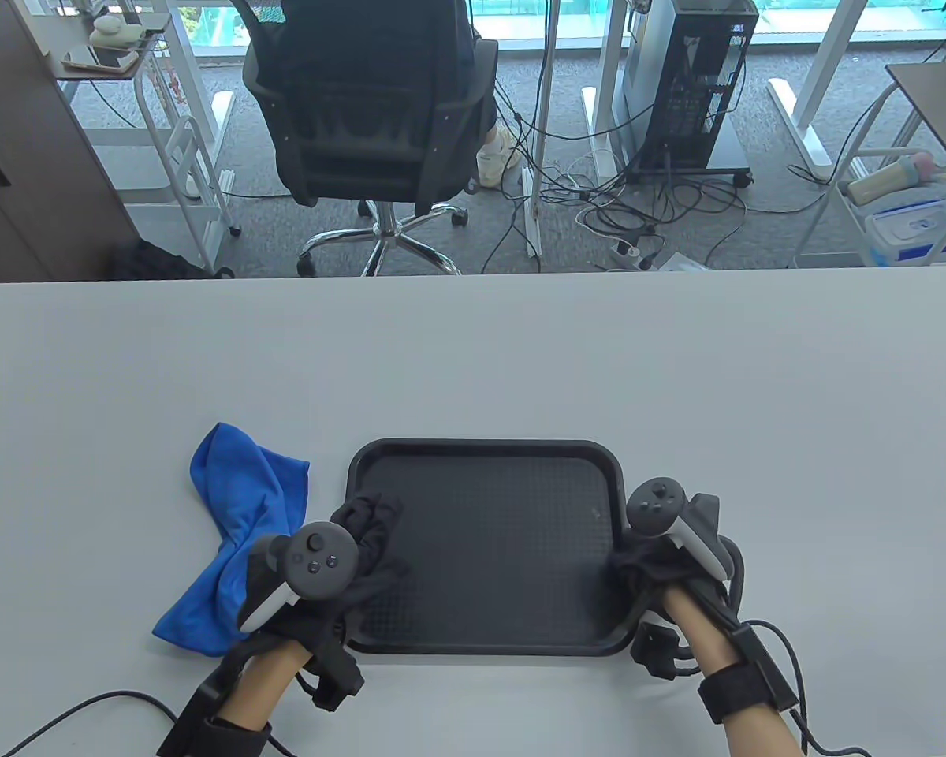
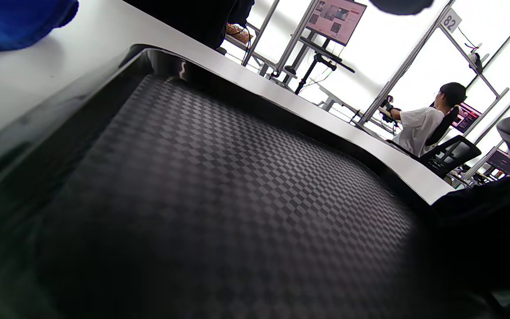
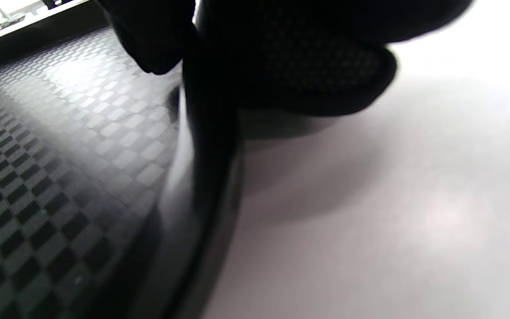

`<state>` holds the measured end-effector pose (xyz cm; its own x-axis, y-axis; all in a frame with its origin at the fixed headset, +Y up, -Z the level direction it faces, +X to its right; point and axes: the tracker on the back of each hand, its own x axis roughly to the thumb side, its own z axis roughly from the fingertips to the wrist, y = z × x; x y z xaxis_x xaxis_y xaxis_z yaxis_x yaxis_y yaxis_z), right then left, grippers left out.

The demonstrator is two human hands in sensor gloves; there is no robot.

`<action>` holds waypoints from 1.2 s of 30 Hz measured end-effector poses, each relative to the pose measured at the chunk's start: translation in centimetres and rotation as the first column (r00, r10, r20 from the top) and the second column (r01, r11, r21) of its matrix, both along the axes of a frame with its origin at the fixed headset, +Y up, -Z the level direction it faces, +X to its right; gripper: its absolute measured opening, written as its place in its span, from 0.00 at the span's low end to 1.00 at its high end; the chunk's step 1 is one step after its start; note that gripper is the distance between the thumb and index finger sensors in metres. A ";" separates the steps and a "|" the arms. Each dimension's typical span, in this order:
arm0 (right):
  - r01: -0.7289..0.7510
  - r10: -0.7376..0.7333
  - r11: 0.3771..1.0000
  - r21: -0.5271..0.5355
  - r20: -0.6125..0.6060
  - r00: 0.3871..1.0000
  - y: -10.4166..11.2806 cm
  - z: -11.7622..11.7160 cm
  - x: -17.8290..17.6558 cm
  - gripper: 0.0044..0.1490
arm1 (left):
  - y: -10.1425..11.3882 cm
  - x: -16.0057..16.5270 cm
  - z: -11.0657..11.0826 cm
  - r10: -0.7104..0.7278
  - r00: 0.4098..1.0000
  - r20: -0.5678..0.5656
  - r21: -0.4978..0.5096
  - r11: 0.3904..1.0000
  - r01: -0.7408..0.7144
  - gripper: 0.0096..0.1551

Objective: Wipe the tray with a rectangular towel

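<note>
You are working at a pale grey tabletop (image 1: 473, 355) in an office, with a swivel chair (image 1: 378, 118) and a computer tower (image 1: 698, 79) on the carpet beyond its far edge.

The black tray (image 1: 485, 544) lies flat near the table's near edge, between your hands. Its floor carries a fine checkered texture, so judge it as stiff moulded plastic, light, with a raised smooth rim that will slide on the tabletop if pushed sideways. Your right hand (image 1: 670, 552) sits at the tray's 3 o'clock edge; in the right wrist view its fingers (image 3: 308, 57) straddle the rim, one part over the floor and one part outside on the table, so it appears to be steadying the tray. Whether they actually pinch the rim, you cannot tell.

The blue towel (image 1: 232, 536) lies crumpled on the tabletop at the tray's 9 o'clock, just beside it and partly under your left wrist. It looks like soft, limp microfibre, light and likely to bunch. Your left hand (image 1: 339, 556) reaches over the tray's 8 o'clock corner with its fingers (image 1: 374, 524) spread over the tray floor, holding nothing that shows.

Take the towel by a gathered handful near its middle, then press it flat under the palm, keeping the right hand braced on the rim.
</note>
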<state>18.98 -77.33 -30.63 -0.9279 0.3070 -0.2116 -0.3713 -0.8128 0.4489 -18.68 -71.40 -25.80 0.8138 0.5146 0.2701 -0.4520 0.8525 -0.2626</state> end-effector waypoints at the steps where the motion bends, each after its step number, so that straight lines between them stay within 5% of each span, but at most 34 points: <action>1: -0.002 0.002 1.000 -0.006 -0.013 1.000 0.0 0.1 -0.4 0.35 | 0.0 0.0 0.0 0.000 1.000 -0.001 0.000 1.000 0.000 0.42; 13: -0.014 0.013 1.000 -0.024 -0.050 0.999 0.1 0.6 -1.9 0.35 | 0.2 -0.5 -0.2 -0.002 0.999 -0.041 0.005 1.000 0.003 0.43; 22: -0.010 0.010 1.000 0.005 -0.001 1.000 0.3 0.7 -1.8 0.33 | 1.1 -6.7 -1.8 0.018 0.919 -0.393 0.059 0.998 0.005 0.43; 28: -0.007 0.007 1.000 0.006 0.004 1.000 0.4 0.6 -1.7 0.33 | -1.0 -11.0 -2.6 -0.069 0.828 -0.557 -0.089 0.996 0.023 0.44; 36: 0.007 -0.007 1.000 -0.005 0.014 1.000 0.4 0.6 -1.6 0.32 | -4.3 -13.2 -2.7 -0.300 0.751 -0.588 -0.404 0.914 0.049 0.51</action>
